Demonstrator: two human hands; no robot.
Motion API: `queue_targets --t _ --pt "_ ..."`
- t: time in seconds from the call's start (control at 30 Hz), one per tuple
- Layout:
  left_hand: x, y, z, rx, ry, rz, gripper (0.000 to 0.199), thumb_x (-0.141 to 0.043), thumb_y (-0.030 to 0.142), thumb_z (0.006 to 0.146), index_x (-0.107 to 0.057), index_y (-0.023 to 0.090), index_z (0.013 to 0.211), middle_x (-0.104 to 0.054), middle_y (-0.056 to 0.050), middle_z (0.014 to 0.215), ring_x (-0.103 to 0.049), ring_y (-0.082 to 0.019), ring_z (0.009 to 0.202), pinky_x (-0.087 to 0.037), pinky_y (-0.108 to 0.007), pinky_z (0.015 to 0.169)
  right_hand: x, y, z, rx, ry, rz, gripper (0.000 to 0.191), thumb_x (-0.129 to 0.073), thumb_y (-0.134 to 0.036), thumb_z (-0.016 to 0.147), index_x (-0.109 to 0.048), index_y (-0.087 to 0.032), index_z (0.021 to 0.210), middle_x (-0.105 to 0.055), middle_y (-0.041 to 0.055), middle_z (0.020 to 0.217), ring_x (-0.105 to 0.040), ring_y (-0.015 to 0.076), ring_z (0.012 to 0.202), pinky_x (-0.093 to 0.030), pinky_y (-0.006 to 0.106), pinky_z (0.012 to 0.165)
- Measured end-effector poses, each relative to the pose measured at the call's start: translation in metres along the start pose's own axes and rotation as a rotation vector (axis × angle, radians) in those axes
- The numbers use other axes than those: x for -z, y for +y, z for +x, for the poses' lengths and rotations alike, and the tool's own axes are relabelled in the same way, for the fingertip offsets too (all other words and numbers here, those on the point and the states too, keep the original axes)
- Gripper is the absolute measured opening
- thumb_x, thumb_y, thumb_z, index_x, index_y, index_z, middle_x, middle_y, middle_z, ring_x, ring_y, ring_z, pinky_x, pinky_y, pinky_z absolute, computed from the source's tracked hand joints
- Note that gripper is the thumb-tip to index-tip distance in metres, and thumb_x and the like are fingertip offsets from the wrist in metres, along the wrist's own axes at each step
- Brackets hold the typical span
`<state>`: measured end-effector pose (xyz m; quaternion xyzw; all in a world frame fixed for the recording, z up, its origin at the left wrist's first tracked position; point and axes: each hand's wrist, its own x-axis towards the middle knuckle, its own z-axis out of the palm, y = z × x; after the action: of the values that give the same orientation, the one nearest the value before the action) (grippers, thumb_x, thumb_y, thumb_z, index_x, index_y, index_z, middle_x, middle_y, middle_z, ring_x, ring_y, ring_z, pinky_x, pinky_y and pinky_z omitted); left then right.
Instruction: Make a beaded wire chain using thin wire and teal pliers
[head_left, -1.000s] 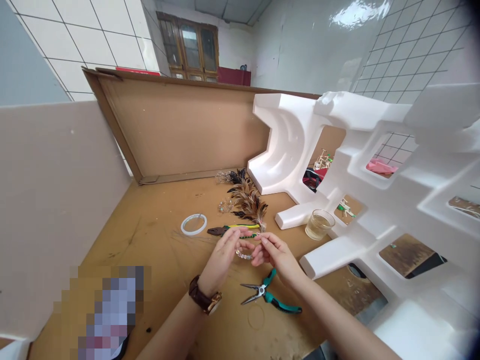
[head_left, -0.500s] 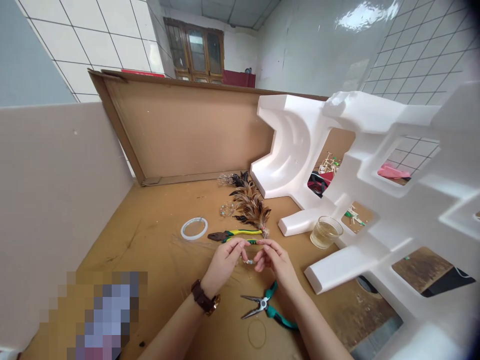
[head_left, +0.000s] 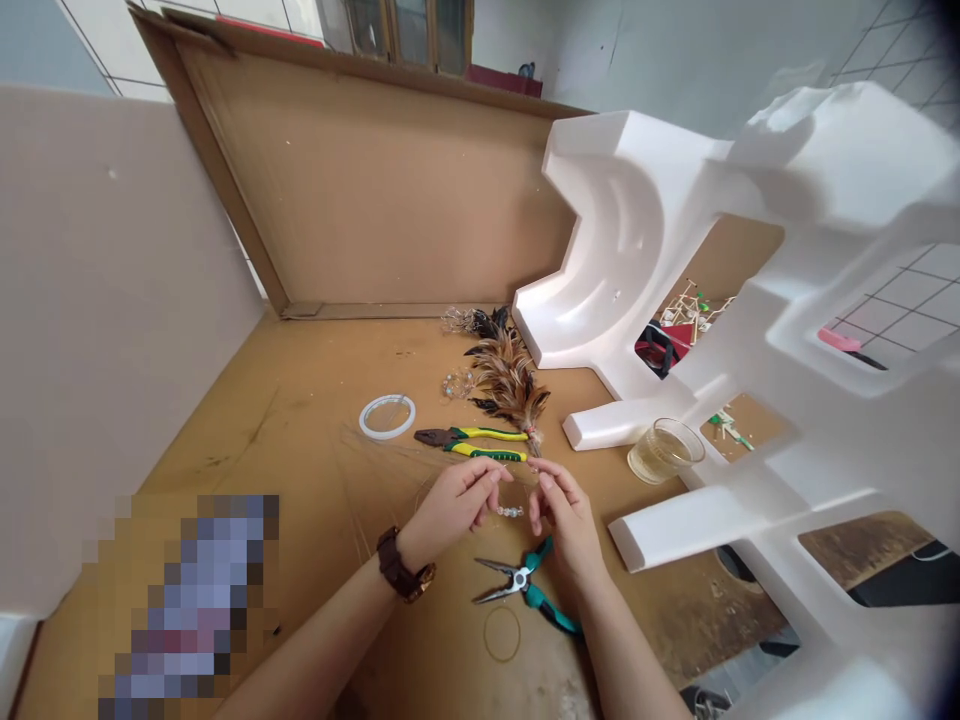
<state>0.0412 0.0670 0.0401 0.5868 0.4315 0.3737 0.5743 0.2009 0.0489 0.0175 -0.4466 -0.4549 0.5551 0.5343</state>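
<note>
My left hand [head_left: 466, 495], with a watch on the wrist, pinches one side of a thin beaded strand [head_left: 511, 511]. On the other side my right hand [head_left: 561, 505] has its fingertips closed on the same strand. Clear and pale beads hang in the gap between the hands; the thread itself is barely visible. Just beyond the fingers lie yellow-green pliers [head_left: 480, 442]. Below the hands, teal-handled needle-nose pliers [head_left: 521, 580] rest with spread jaws, partly behind my right forearm. A thin ring [head_left: 502, 634] lies near them.
Brown feathers [head_left: 508, 375] and a bead cluster [head_left: 457, 383] lie farther back, with a white ring-shaped spool [head_left: 387, 416] to their left. A glass of pale liquid [head_left: 664, 450] stands by a large white foam frame [head_left: 697, 520] on the right. A cardboard wall [head_left: 375, 190] closes the back.
My view has tilted downward, so the scene sits higher. My hands have moved slightly apart, and the beads between them show more plainly.
</note>
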Motion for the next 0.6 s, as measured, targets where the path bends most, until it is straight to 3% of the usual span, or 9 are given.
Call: queue_targets --t 0.37,0.6 --pt "-0.0063 -0.0002 -0.0047 -0.051 0.008 0.083 0.029 -0.040 0.035 0.086 -0.059 0.014 0.094 -0.051 0.003 0.058 -0.045 -0.007 0.043 -0.039 -0.018 0.042 0.0007 -0.0008 -0.0056 0.054 0.036 -0.139 0.019 -0.047 -0.038 0.084 -0.051 -0.020 0.090 -0.041 -0.0086 0.045 -0.035 0.0071 0.038 -0.027 0.019 0.038" --pt "-0.0067 -0.0002 -0.0067 -0.100 0.012 0.117 0.031 -0.041 0.035 0.085 -0.062 0.016 0.096 -0.051 0.003 0.058 -0.046 -0.007 0.043 -0.039 -0.018 0.043 0.0017 0.0004 -0.0066 0.080 0.072 -0.304 0.026 -0.049 -0.041 0.081 -0.059 -0.018 0.088 -0.037 -0.0067 0.046 -0.032 0.0086 0.042 -0.027 0.021 0.041"
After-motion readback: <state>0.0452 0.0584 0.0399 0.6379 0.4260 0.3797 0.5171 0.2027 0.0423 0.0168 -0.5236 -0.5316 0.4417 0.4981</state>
